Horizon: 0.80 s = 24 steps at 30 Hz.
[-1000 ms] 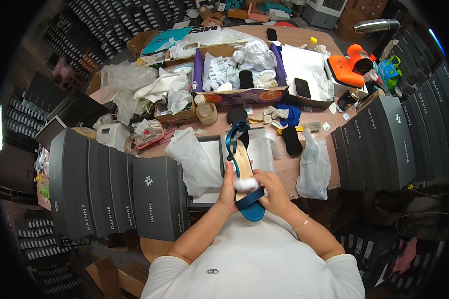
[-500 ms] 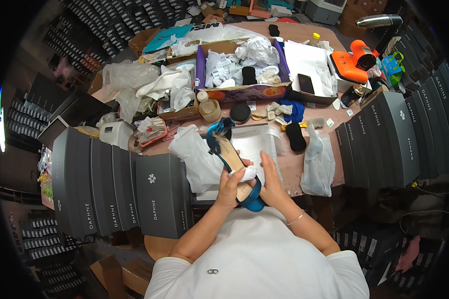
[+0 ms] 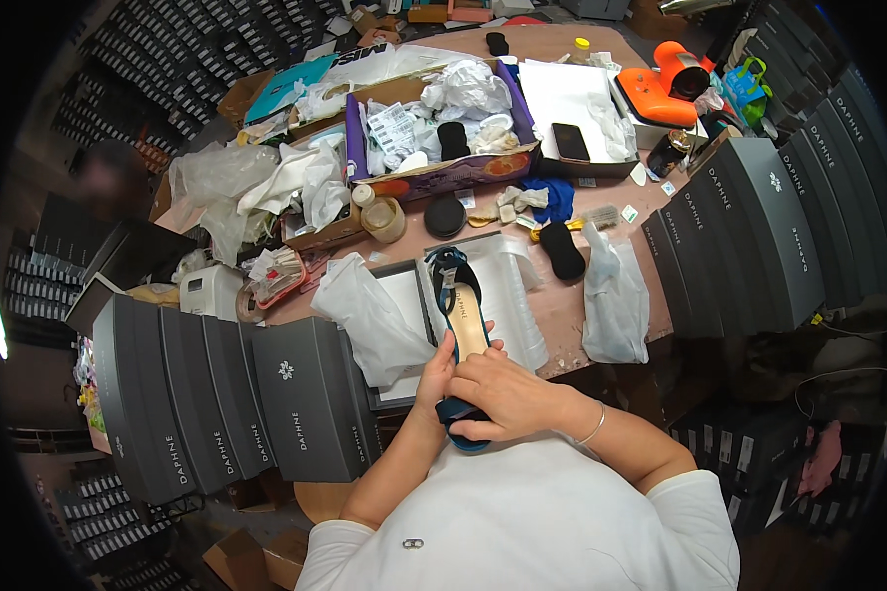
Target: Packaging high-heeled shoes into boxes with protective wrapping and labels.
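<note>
Sandal: the dark teal, satin-looking sandal with a smooth beige insole is held before my chest, toe toward me, heel end over the table.
Left fingers: my left hand is wrapped around its side, thumb along the edge, tips showing past the far edge; a closed, supporting hold.
Right fingers: my right hand is half curled over the forefoot, thumb low near the toe; its fingertips are hidden, so I cannot tell whether they pinch anything.
Forefoot work: I'd judge it best to keep the left hold firm and the right pressure light and even, so the wide teal toe strap isn't creased.
Satin: its sheen would likely show marks, so nails are best kept off it.
Ankle strap: the thin, looped teal strap stands up at the heel, best left free of my grip.
Wrapping: a crumpled, translucent white bag lies soft beside the sandal.
Sponge: a matte black, waisted pad rests to the right.
</note>
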Available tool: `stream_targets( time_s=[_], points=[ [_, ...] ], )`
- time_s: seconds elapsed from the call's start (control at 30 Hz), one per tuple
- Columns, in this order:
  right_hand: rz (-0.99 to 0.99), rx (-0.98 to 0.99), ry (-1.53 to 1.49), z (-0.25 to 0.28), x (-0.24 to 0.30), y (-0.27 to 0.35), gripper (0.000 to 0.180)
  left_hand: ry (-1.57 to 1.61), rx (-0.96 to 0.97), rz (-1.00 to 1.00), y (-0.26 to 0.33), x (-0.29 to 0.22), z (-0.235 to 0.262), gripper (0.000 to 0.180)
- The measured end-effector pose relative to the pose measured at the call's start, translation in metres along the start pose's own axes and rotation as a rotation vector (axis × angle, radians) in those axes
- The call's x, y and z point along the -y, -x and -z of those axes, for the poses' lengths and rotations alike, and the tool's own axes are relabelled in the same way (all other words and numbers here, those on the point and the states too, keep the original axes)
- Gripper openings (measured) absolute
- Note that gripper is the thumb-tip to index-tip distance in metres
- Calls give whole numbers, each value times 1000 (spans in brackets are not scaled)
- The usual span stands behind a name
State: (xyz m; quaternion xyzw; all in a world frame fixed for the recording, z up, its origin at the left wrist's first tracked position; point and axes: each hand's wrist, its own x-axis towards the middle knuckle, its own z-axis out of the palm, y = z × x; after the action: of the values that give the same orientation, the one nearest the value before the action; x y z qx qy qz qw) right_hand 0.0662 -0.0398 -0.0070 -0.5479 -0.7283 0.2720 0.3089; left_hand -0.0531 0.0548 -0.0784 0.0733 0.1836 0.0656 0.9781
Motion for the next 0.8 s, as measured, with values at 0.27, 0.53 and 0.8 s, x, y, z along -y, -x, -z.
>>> stream_targets(
  time_s=[0.27,0.53,0.8],
  points=[
    [-408,-212,-833,-16,-21,12,30,-5,-107,26,-13,-13,7,52],
    [-227,-911,-2301,-23,-54,23,27,102,-181,-183,-20,10,-28,36],
    [-185,-1026,-2358,-33,-60,32,26,9,-181,-137,-35,24,-30,48]
  ],
)
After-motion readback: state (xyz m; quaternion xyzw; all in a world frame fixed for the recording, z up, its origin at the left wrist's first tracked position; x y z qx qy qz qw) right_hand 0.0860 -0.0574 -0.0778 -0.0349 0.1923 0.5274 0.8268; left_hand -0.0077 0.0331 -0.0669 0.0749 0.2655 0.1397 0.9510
